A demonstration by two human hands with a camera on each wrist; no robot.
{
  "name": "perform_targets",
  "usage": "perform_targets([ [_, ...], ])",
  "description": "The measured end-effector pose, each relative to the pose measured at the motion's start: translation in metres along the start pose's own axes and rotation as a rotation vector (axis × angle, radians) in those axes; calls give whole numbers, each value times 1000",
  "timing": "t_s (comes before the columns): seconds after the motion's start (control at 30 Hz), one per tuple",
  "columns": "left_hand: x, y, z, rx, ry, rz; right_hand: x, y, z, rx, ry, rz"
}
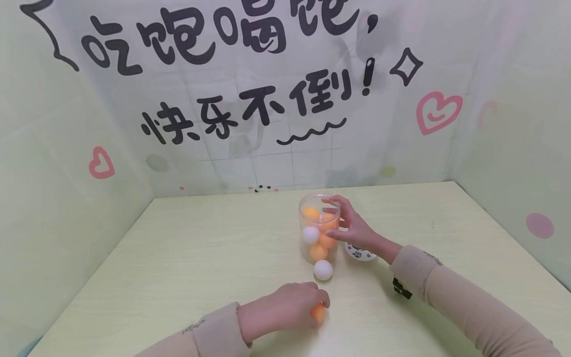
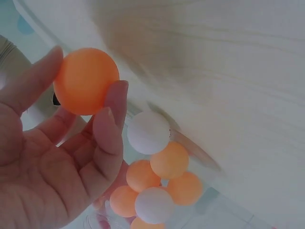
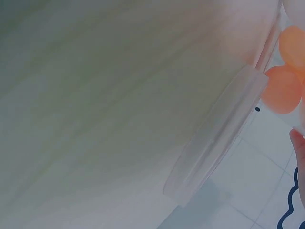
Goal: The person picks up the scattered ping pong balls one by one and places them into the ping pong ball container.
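My left hand [image 1: 290, 307] pinches an orange ping-pong ball [image 2: 86, 82] between thumb and fingers, low over the table in front of the jar. A clear plastic jar [image 1: 305, 255] stands upright and lidless, with several orange and white balls inside. Around its right side my right hand [image 1: 357, 229] grips it, thumb toward the front and fingers near the rim. One white ball [image 1: 323, 270] lies on the table just in front of the jar. In the right wrist view only a fingertip [image 3: 297, 138] of that hand shows at the right edge.
A round white lid [image 1: 360, 254] with printed figures lies on the table right of the jar, partly under the right hand. The pale wooden tabletop [image 1: 187, 258] is bounded by printed cloth walls [image 1: 267, 168] at the back and sides.
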State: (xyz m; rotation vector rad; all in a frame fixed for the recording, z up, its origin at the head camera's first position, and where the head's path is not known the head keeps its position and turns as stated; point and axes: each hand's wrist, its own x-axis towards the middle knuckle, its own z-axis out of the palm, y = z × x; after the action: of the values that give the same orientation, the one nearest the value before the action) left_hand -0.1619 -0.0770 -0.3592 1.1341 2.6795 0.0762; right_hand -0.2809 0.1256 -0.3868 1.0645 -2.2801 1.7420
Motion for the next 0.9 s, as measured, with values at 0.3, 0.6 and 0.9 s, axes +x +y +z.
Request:
perform_targets([
  [0.3, -4, -7, -11, -84, 24, -40, 0, 0, 0, -2, -2, -3],
  [0.6, -8, -20, -27, -197, 112, -54, -1, 1, -1, -6, 4, -9],
  [0.9, -6, -29, -43, -280, 159, -101, -1, 3, -1, 13, -1, -16],
])
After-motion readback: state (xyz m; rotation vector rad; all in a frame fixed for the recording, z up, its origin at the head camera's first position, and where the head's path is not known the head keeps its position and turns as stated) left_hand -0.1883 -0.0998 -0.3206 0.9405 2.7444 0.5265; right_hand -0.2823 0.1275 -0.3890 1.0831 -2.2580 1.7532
